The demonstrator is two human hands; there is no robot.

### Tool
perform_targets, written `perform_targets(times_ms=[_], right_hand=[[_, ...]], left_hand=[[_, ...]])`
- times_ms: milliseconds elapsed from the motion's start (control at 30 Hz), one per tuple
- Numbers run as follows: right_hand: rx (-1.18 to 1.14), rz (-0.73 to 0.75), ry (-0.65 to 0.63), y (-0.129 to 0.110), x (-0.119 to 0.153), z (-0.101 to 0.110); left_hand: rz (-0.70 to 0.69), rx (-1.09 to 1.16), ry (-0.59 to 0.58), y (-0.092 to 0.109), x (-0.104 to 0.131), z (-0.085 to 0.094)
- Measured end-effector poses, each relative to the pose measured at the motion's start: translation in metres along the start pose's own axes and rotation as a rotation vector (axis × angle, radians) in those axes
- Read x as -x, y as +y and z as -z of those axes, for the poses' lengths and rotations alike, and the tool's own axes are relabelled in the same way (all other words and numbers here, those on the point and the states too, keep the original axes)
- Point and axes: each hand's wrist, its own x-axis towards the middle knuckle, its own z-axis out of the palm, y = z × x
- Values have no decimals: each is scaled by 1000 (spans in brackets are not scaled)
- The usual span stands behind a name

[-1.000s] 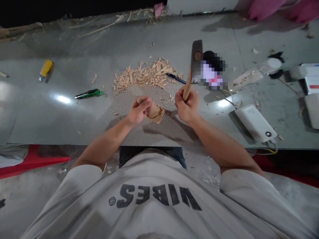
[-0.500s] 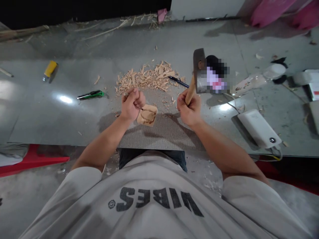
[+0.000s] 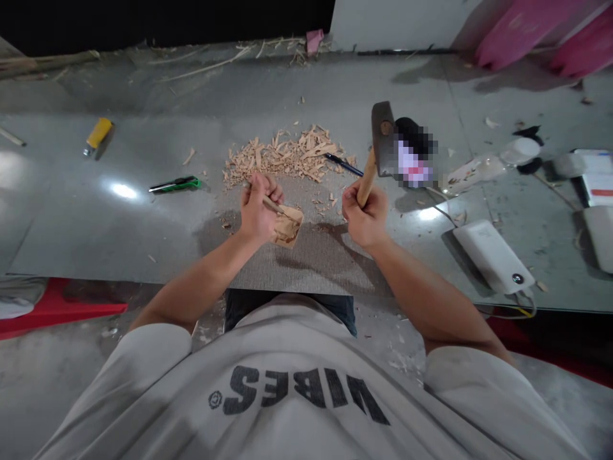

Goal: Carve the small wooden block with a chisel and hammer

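Observation:
My right hand (image 3: 365, 214) grips the wooden handle of a hammer (image 3: 383, 137), its dark metal head raised above the table. In my left hand (image 3: 261, 207) the fingers are closed round a slim chisel (image 3: 272, 204), which slants down to the right. Its tip reaches over a small squarish wooden block (image 3: 286, 235) with a hollow carved into its top; whether it touches the wood I cannot tell. The left side of the block is partly covered by my left hand. A heap of wood shavings (image 3: 287, 155) lies just beyond both hands.
A dark pen (image 3: 343, 164) lies at the right of the shavings. To the left are a green utility knife (image 3: 175, 184) and a yellow-handled tool (image 3: 98, 135). On the right lie a white power bank (image 3: 493, 255) with cables and a clear bottle (image 3: 493, 167).
My left hand has turned and shifted slightly right, so the chisel now shows over the block. The block has turned a little. The hammer stays raised, nearly in the same place.

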Motion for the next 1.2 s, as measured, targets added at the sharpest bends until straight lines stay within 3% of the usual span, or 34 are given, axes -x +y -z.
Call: perform_targets(times_ms=[233,367,667,833,1100,1200], right_hand=[[25,14,-32,-3,2,-1],[34,28,-39,-6,4,-1],[39,26,-31,-4,2,-4],[48,35,-29,-3,-1,-3],[62,39,-28,-3,-3,-6],[69,32,-36,-3,-3,-6]], left_hand=[[-15,-94,45,-8,5,-1],[-30,-49,-36,-10,4,4],[157,-25,-173,-5,1,2],[102,3,-301,-8,-1,9],[142,-105,-329,-7,-1,11],[101,-102,-434,-7,-2,13]])
